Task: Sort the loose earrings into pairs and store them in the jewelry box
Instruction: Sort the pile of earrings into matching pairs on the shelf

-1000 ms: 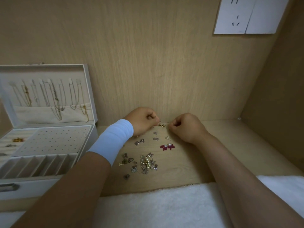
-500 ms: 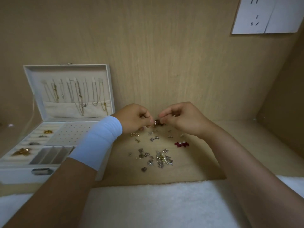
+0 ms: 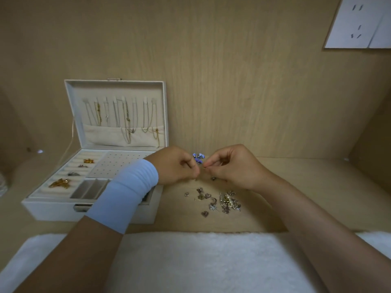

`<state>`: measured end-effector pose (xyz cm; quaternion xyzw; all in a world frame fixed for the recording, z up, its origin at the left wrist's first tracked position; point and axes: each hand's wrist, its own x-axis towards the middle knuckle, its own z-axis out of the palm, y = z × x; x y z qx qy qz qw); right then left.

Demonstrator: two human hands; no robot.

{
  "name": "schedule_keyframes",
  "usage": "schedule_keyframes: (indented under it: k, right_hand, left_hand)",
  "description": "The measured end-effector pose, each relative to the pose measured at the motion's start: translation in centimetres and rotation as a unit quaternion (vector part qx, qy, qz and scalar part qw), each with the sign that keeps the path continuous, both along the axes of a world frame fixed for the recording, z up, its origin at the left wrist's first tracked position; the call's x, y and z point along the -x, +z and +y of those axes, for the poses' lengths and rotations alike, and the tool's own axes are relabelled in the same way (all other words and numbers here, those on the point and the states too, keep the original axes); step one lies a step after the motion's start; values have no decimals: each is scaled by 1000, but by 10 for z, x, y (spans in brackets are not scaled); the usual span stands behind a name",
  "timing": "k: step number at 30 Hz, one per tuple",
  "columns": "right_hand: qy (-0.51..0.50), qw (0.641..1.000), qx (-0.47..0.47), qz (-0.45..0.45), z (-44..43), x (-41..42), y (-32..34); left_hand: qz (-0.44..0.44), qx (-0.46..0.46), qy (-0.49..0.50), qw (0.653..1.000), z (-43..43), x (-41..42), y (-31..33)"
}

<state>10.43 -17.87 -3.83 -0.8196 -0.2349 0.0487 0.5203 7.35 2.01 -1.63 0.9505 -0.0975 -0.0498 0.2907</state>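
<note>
Hands meet fingertip to fingertip low over the wooden shelf (image 3: pixel 296 187): the left hand (image 3: pixel 176 166) and the right hand (image 3: pixel 234 166) each press thumb and forefinger together on a small earring (image 3: pixel 204 168), a metal glint too tiny to make out further. Just past it, at twelve o'clock, are blue and purple earrings (image 3: pixel 198 158). At five o'clock from the hands, the heap of loose earrings (image 3: pixel 224 203) lies on the shelf. At nine o'clock the jewelry box (image 3: pixel 53 210) stands open, with necklaces (image 3: pixel 127 119) hanging in its upright lid, gold and silver pieces (image 3: pixel 60 183) in its left-hand rolls, and a dotted panel (image 3: pixel 118 166) beside them. A white wristband (image 3: pixel 127 195) on the left forearm covers the box's near right corner. At six o'clock a fluffy white cloth (image 3: pixel 190 261) borders the shelf.
</note>
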Motion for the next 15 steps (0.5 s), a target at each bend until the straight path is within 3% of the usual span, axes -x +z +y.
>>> schedule_keyframes:
  k: [5, 15]
  right_hand:
    - [-17, 992, 106, -62, -7, -9, -6]
    - [39, 961, 254, -104, -11, -12, -4]
  left_hand:
    - [9, -137, -22, 990, -8, 1, -1]
    - [28, -158, -79, 984, -22, -7, -12]
